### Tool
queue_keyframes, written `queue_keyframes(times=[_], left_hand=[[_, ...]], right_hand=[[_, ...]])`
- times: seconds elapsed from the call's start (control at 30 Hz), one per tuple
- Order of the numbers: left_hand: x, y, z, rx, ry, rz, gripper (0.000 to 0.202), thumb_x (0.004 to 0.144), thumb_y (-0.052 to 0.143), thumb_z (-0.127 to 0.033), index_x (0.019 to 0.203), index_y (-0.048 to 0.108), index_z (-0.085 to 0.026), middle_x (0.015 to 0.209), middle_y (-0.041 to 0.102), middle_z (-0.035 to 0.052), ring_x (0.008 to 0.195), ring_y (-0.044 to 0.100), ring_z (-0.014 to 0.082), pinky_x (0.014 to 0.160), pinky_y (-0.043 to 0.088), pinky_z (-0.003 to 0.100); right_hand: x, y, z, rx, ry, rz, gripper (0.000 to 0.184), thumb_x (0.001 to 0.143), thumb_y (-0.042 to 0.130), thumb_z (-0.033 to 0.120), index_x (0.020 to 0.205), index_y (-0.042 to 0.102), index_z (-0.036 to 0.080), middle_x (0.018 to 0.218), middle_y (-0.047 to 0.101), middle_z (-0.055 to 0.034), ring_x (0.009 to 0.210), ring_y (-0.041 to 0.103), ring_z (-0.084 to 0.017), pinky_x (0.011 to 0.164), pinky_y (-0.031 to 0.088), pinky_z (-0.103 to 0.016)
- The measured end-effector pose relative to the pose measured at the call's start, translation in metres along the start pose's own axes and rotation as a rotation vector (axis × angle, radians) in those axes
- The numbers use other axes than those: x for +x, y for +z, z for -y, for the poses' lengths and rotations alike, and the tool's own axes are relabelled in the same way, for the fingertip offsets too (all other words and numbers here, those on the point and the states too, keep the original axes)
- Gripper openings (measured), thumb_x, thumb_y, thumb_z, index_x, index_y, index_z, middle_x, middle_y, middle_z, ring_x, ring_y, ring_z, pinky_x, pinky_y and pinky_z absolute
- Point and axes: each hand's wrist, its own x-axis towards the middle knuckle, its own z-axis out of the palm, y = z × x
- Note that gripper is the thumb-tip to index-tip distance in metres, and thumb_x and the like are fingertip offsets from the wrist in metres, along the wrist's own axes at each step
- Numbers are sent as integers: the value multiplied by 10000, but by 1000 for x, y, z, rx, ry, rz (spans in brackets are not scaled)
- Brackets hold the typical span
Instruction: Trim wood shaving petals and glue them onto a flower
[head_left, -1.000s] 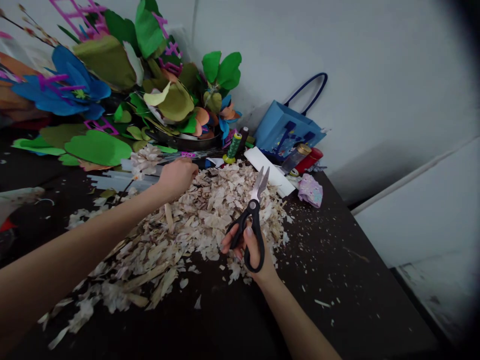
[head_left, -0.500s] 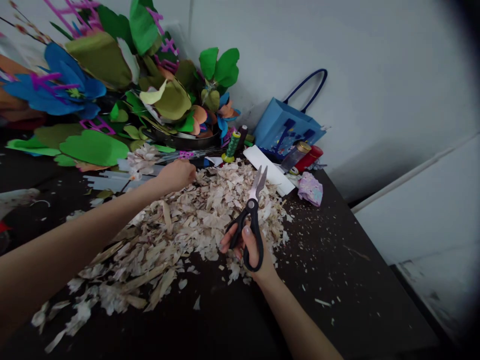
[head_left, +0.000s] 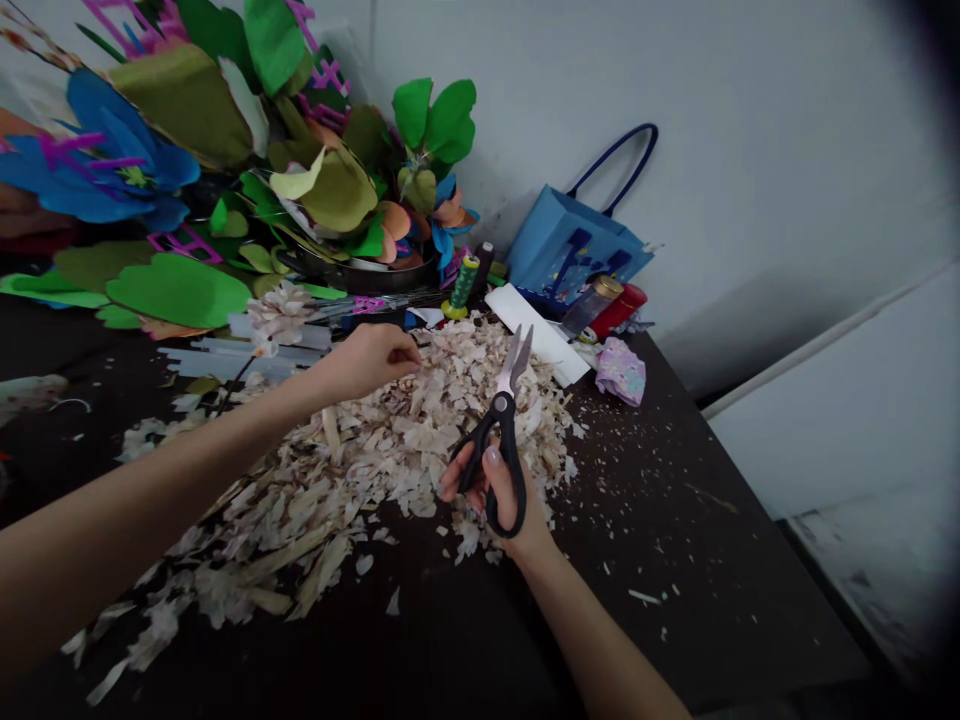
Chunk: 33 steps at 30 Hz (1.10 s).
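My right hand [head_left: 517,505] grips black-handled scissors [head_left: 501,404], fingers through the loops. Their blades point away from me and are slightly parted, with nothing between them that I can see. Beneath both hands spreads a heap of dried, pale beige petal-like scraps [head_left: 405,430]. Over the heap's far left part is my left hand [head_left: 367,360], its fingers curled and the tips pressed together; whatever they may hold is too small to make out. Beyond the left forearm lies a pale ruffled flower [head_left: 281,312] on translucent strips [head_left: 240,360], near a thin dark stem.
Large green, blue and olive fabric flowers [head_left: 180,290] crowd the back left around a dark pan [head_left: 367,278]. Farther right stand a green thread spool [head_left: 463,285], a white block [head_left: 540,335], a blue bag [head_left: 574,245] and a crumpled lilac cloth [head_left: 621,372]. Small crumbs dot the dark table [head_left: 720,580].
My left hand has shifted right over the heap, its fingers reaching a little farther out. The right hand and scissors stay nearly in place. The view has tilted slightly.
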Motion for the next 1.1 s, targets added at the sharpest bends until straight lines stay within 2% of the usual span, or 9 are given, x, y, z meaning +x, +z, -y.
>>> queue_keyframes(times=[0.1, 0.23, 0.33, 0.43, 0.57, 0.63, 0.7, 0.87, 1.1], left_hand=[[2, 15, -11, -20, 44, 7, 213, 817, 580, -244, 858, 776, -172, 921, 767, 79, 815, 688, 213, 728, 494, 274], [6, 31, -13, 5, 4, -5, 175, 785, 605, -249, 832, 752, -167, 886, 746, 107, 930, 672, 283, 789, 496, 331], [8, 37, -15, -12, -33, -10, 155, 764, 601, -255, 791, 728, -170, 850, 733, 106, 881, 666, 283, 753, 484, 336], [10, 35, -15, -71, -66, -10, 136, 749, 593, -270, 738, 699, -187, 779, 722, 69, 771, 658, 244, 677, 458, 305], [6, 19, -8, -181, -105, -33, 189, 772, 610, -370, 728, 662, -193, 720, 701, 34, 682, 630, 195, 631, 440, 274], [0, 11, -2, -279, -147, -59, 212, 771, 627, -400, 727, 640, -194, 684, 670, 22, 641, 598, 173, 604, 429, 265], [-8, 6, 2, -502, -234, -84, 210, 745, 676, -399, 707, 627, -198, 640, 623, 0, 585, 542, 146, 564, 394, 254], [-28, 3, -6, -928, -415, 23, 210, 698, 783, -353, 675, 642, -199, 626, 605, -6, 543, 485, 115, 535, 360, 240], [-72, 15, -16, -1107, -391, 105, 327, 694, 835, -467, 782, 697, -184, 697, 651, 15, 578, 505, 114, 553, 382, 235]], right_hand=[[-1, 0, 1, -3, -1, 3, 473, 900, 615, 643, 844, 650, 175, 742, 741, -79, 573, 705, -177, 369, 311, -207], [-1, 0, 3, 10, -7, 11, 463, 912, 609, 630, 844, 650, 174, 744, 745, -79, 573, 705, -168, 377, 309, -199], [-1, 0, 5, 25, -16, 21, 459, 909, 618, 626, 849, 646, 172, 730, 744, -72, 557, 700, -156, 379, 306, -189], [-1, 0, 7, 26, -12, 22, 464, 900, 628, 630, 843, 641, 170, 725, 743, -68, 551, 701, -151, 382, 311, -182], [-1, 0, 9, 20, -25, 7, 472, 896, 629, 638, 842, 638, 169, 715, 741, -67, 550, 705, -157, 385, 323, -184], [0, 1, 8, 22, -31, 7, 472, 897, 626, 640, 848, 637, 171, 707, 739, -66, 542, 701, -158, 387, 327, -188], [0, 1, 7, 23, -25, 12, 472, 895, 628, 640, 846, 638, 170, 706, 738, -69, 540, 697, -158, 387, 318, -190], [-1, 2, 4, 26, 10, 16, 469, 892, 641, 632, 851, 648, 164, 742, 738, -75, 572, 702, -156, 391, 309, -189], [-2, -1, -1, 5, 10, 51, 404, 909, 648, 577, 898, 627, 174, 769, 736, -64, 600, 704, -159, 416, 349, -200]])
